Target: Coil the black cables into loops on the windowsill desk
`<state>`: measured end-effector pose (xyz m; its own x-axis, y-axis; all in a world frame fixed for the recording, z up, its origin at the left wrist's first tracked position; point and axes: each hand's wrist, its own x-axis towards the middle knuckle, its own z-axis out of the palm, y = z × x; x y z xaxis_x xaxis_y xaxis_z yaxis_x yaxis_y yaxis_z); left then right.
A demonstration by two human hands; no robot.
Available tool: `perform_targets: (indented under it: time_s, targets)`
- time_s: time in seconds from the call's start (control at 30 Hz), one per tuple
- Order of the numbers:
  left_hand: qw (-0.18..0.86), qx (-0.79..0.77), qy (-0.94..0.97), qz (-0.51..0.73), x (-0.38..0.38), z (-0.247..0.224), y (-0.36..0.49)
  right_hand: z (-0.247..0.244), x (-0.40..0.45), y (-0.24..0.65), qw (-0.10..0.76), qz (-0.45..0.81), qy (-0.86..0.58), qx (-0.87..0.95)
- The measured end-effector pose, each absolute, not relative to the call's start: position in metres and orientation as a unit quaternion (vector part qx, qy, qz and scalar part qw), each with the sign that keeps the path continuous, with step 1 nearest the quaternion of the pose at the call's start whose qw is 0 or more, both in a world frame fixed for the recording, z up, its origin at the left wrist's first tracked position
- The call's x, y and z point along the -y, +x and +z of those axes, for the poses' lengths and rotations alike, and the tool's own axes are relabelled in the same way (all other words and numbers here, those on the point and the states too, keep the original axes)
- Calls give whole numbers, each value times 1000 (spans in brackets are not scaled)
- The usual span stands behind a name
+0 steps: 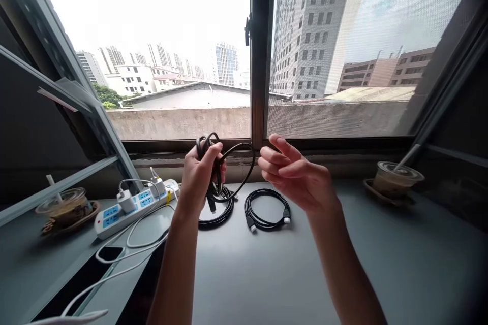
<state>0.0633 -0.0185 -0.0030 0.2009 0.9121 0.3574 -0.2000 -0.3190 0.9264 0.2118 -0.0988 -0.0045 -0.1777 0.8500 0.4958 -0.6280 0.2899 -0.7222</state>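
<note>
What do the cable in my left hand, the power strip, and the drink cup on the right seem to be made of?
The cable: probably soft plastic or rubber, black with a faint sheen, bending in smooth loops.
The power strip: likely rigid white plastic, given its smooth, molded-looking body.
The cup: apparently thin see-through plastic; the brownish drink shows through.

Both forearms reach forward — left hand (204, 170) closed, right hand (295, 170) loosely curled, empty.

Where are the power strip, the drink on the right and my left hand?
Power strip (134, 213), head view: white casing.
Drink (389, 184), head view: cup's side.
Left hand (195, 177), head view: its back.
</note>
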Motion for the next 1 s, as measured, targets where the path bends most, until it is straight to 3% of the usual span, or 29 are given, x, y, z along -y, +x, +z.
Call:
perform_targets:
  time_s: [0.17,0.37,0.67,0.87,1.0]
  targets:
    - [578,-259,493,597,15,-3,70,-7,98,211,619,516,-159,570]
    - [537,-225,556,594,25,-7,80,-17,86,205,526,249,-461,670]
    - [481,-246,634,553,32,-12,91,-21,69,205,706,275,-343,555]
    - [650,-197,504,533,14,-3,72,-7,89,219,740,423,-258,454]
    - [609,-203,501,580,-3,-3,53,0,102,233,706,439,-310,461]
